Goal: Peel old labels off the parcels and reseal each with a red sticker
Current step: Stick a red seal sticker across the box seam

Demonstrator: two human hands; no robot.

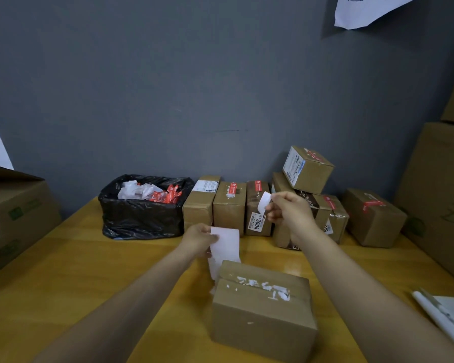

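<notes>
parcel near on counter, white scraps on top | left grip pinches peeled label at its far edge | right grip pinches small strip | risk: label could tear, leaving more scraps; resealing may bond poorly over them

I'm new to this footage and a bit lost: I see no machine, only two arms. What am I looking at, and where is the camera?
There is no robot here. A person works with bare hands, and the single picture comes from a camera worn on the head, looking forward and down. The left hand holds a large white label that hangs beside the near parcel, whose top shows torn label remnants. The right hand pinches a small white strip. Below is a yellow table. At the back stand a black-lined bin with white and red scraps and a row of parcels, several bearing red stickers.
</notes>
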